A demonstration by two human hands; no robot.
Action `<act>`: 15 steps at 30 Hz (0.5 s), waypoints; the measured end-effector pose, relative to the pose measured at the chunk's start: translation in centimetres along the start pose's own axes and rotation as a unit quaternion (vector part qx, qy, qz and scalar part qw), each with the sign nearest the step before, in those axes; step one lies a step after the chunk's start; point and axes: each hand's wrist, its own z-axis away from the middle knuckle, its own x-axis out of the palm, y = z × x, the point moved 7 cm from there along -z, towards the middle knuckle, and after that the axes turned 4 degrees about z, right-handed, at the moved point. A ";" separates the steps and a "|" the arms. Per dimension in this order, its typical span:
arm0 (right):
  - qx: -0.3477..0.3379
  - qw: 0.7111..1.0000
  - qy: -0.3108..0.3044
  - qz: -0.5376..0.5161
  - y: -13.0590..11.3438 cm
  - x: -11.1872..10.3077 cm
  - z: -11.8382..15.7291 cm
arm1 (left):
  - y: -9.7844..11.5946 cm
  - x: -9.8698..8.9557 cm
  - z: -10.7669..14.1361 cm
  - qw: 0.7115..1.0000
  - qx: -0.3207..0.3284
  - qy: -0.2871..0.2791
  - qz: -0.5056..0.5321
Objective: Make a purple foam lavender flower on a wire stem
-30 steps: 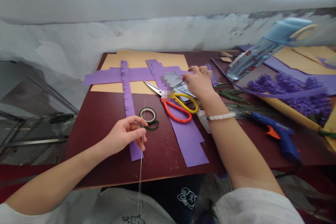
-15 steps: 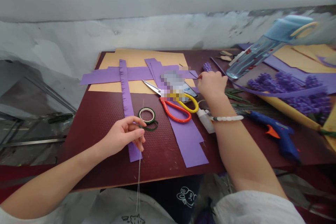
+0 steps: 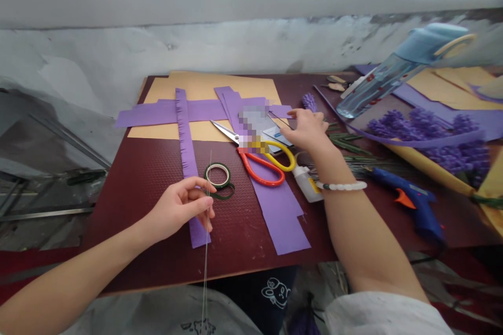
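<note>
In the head view my left hand point(image 3: 188, 204) pinches a few thin straight wires point(image 3: 206, 251) between thumb and fingertips; they hang below the table edge. Beside it lie a roll of dark green tape point(image 3: 217, 174) and a purple paper strip point(image 3: 186, 149) fringed along one edge. My right hand point(image 3: 310, 128) is over a phone point(image 3: 275, 136), partly blurred out, with thumb and fingers around the end of a thin dark stick point(image 3: 278, 118), whose kind I cannot make out. Scissors point(image 3: 263, 165) with red and yellow handles lie just left of that hand.
A small white bottle point(image 3: 307, 184), a blue glue gun point(image 3: 412, 199) and green stems point(image 3: 346, 141) lie around my right forearm. Farther right are purple paper flowers point(image 3: 428, 131) and a tilted-looking blue water bottle point(image 3: 393, 73). Yellow paper point(image 3: 153, 132) covers the table's back.
My right hand has moved down and left, nearer the phone, and the dark stick has come along with it. My left hand stays nearly still with the wires.
</note>
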 end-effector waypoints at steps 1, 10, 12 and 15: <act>0.002 1.000 -0.003 0.000 0.1 0.0 0.0 | 0.0 0.0 0.0 1.000 -0.002 0.001 0.000; -0.020 1.000 0.006 -0.002 0.0 -0.1 0.0 | 0.1 0.1 -0.1 1.000 -0.005 0.003 0.001; -0.034 0.999 0.029 -0.019 -0.3 -0.5 0.0 | 0.2 0.1 -0.1 1.000 -0.007 0.006 -0.001; -0.050 0.996 0.047 -0.060 -0.9 -1.2 0.1 | 0.2 0.0 0.0 1.000 -0.009 0.010 -0.003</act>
